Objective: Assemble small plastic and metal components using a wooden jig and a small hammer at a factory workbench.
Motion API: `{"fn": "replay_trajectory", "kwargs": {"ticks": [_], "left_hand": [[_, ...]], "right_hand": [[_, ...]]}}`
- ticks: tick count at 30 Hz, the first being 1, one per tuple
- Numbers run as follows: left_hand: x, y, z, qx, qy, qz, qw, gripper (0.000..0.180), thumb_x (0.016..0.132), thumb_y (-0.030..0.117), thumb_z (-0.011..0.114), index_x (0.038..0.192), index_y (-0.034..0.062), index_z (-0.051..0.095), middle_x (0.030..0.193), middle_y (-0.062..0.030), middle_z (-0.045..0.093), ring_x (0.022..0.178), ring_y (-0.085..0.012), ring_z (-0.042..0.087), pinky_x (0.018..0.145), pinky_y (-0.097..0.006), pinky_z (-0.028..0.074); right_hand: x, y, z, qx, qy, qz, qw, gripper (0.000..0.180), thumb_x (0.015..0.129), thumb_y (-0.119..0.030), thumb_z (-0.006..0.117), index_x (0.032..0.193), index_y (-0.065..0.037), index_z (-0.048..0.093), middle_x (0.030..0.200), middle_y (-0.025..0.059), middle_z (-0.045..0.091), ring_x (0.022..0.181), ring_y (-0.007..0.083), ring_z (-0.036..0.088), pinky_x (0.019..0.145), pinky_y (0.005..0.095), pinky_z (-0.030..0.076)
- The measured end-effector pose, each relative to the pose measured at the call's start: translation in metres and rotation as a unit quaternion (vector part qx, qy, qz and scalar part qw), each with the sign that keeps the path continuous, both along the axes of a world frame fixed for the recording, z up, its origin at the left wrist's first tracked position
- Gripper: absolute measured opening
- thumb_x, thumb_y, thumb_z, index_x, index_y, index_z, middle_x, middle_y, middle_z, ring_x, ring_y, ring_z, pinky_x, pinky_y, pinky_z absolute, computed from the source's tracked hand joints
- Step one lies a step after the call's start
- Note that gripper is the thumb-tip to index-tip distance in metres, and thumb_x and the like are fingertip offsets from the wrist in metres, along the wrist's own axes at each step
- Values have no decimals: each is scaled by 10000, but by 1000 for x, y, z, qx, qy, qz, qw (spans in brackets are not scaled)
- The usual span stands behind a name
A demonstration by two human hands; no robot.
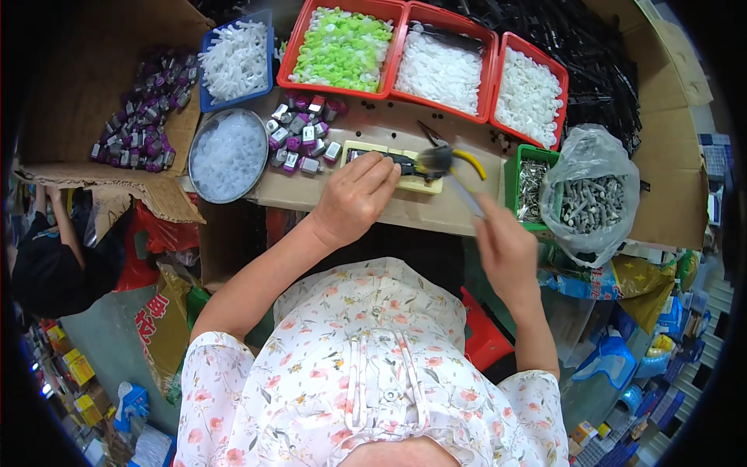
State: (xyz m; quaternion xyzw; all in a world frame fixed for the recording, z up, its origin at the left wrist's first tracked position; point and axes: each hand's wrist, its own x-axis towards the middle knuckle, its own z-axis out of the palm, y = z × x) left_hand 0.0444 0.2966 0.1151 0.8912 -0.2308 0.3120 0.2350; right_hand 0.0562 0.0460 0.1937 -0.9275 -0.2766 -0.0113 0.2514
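My left hand [356, 194] reaches to the middle of the worktable, its fingers closed on a slim black plastic part [402, 163]. That part lies in a cream-coloured block [421, 185], partly hidden by my fingers. In my right hand [506, 247], smeared by motion, is a hammer [465, 196]. Its dark head is over the right end of the black part; whether they touch I cannot tell. Pliers with yellow handles [470, 162] lie just behind the hammer head. Small motors with purple ends [299, 134] are heaped left of the block.
Red bins of green-white pieces [342, 48] and white pieces [440, 74], [531, 97] line the back. At left are a blue tray [236, 62] and a round dish [228, 156]; at right, a green box of metal pins [532, 191] and a plastic bag [591, 194]. Another person crouches left.
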Motion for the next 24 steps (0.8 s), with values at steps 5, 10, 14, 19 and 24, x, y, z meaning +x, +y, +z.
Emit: {"fn": "replay_trajectory", "kwargs": {"ticks": [5,10,14,19,24], "left_hand": [[-7,-6,2,12,19,12,1000,316,701,-53,663,1015,-86,676,1033,-163,650,975,-329,642,798,-385,561],[-15,-19,-2,27,17,40,999,347,723,-66,646,1067,-112,659,1087,-196,629,1042,-347,622,860,-390,548],[-16,-23,-8,17,19,49,998,358,727,-73,638,1082,-113,656,1103,-198,629,1055,-351,621,878,-394,545],[-15,-24,-8,35,6,49,998,353,743,-45,632,1090,-101,658,1095,-186,636,1048,-346,626,863,-377,550],[-15,-25,-10,42,1,55,998,358,741,-33,630,1091,-108,653,1078,-180,637,1045,-334,631,828,-360,556]], "right_hand": [[3,2,-4,-83,41,0,996,293,943,-81,617,1226,-17,573,902,212,645,779,411,634,651,467,490],[8,-1,-4,-61,42,10,997,276,938,-78,624,1204,-10,587,882,203,645,751,396,634,644,445,494],[16,1,12,1,37,37,999,256,930,-57,636,1174,16,627,912,192,674,740,326,667,667,370,519],[17,19,24,104,-44,32,993,280,932,-32,628,1198,53,633,1061,219,700,847,244,706,743,318,537],[21,27,22,-41,49,61,996,283,918,-36,644,1191,33,620,1016,220,686,827,328,696,723,347,542]]}}
